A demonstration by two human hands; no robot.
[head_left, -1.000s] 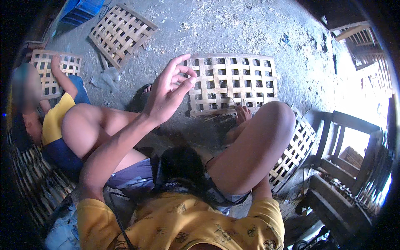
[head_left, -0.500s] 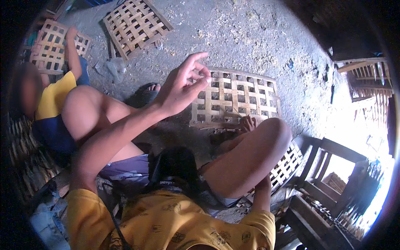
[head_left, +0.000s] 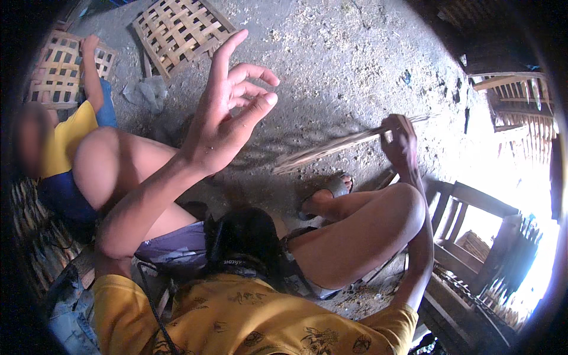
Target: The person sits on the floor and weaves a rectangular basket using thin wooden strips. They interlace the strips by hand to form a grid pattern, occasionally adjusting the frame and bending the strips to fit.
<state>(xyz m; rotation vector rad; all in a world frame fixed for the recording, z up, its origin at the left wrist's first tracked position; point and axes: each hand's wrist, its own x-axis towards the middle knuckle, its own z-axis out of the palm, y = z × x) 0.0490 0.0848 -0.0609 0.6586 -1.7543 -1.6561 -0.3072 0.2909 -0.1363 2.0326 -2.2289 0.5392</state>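
My left hand point(head_left: 228, 112) is raised over the floor, its fingers apart and curved, with nothing in it. Past my raised right knee, my right hand point(head_left: 400, 145) grips a woven bamboo panel point(head_left: 331, 151) near its right end. The panel shows nearly edge-on, as a thin slanted strip, so its lattice face is hidden. It stands above the floor, beyond my sandalled right foot point(head_left: 331, 195).
A wooden-framed woven panel point(head_left: 183, 32) leans at the far left. Another person in a yellow top point(head_left: 74, 130) sits at left, an arm by a lattice panel point(head_left: 56, 71). Grey plastic point(head_left: 145, 93) lies nearby. A wooden chair-like frame point(head_left: 461, 231) stands at right.
The lattice panel that faced me has turned to edge-on. My right arm has come out from behind the knee, its hand now on a panel. My left hand has shifted left, fingers wider.
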